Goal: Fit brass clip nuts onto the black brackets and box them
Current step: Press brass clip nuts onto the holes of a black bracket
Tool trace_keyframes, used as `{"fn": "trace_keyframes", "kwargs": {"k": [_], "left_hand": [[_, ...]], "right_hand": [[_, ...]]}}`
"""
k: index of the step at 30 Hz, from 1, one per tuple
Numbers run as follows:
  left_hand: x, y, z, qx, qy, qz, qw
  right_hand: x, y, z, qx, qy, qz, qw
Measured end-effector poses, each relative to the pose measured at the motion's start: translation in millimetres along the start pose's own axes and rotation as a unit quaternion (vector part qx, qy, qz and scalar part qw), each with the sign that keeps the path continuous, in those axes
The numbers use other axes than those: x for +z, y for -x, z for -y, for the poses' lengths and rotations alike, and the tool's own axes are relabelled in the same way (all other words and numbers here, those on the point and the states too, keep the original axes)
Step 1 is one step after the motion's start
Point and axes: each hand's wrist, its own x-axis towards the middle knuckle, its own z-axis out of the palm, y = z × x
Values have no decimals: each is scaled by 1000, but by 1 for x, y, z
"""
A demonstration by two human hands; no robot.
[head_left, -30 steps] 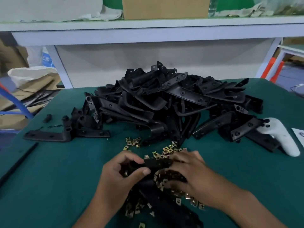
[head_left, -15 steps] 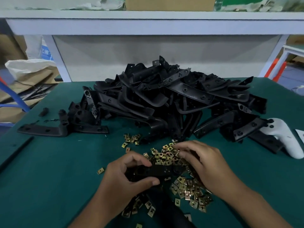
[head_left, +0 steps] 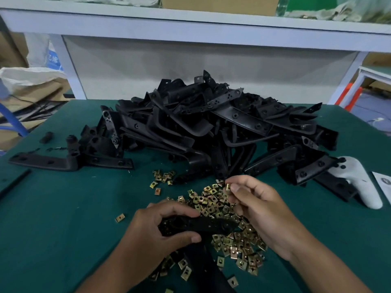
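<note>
Head view: the left hand (head_left: 160, 233) curls its fingers and thumb round a black bracket (head_left: 203, 224), held flat just above the green table (head_left: 53, 218). The gripped end is hidden inside the fist, and the bracket's lower leg runs toward the bottom edge, where it is cut off. The right hand (head_left: 260, 210) pinches a single brass clip nut (head_left: 228, 186) between thumb and forefinger, its other fingers loosely bent — the nut is raised just above the far edge of the loose nuts (head_left: 222, 210) scattered on the table between and under both hands. Part of that scatter is covered by the hands and the held bracket. A smaller cluster of nuts (head_left: 164, 176) lies near the foot of the big pile of brackets (head_left: 211, 127), and one stray nut (head_left: 120, 218) sits apart, left of the left hand.

The pile fills the middle of the table; its parts overlap so much that single brackets are hard to separate. One long bracket (head_left: 42, 162) lies flat at its left end. At the right a white handle-shaped device (head_left: 359, 182) is partly tucked under the pile — what it is cannot be told. A sheet of paper (head_left: 384, 182) beside it is cut by the frame edge.

On the shelf above, a cardboard box (head_left: 220, 2) is cropped at the top; its contents do not show. A white sack (head_left: 29, 76) stands off the table at left, its inside unseen.
</note>
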Motion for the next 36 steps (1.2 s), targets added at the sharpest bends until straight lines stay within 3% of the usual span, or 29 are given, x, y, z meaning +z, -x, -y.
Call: {"fn": "trace_keyframes", "kwargs": {"k": [10,21,26,36], "left_hand": [[3,1,-12,30,65,-2,997],[3,0,-16,89,85,-29,992],[5,0,-14,48,171,-27,984],[6,5,-20,57,165,-25,984]], "right_hand": [[7,11,10,-9,-21,113,993],[14,17,12,-5,-4,128,992],[15,20,16,10,13,115,993],[14,22,23,15,37,122,992]]}}
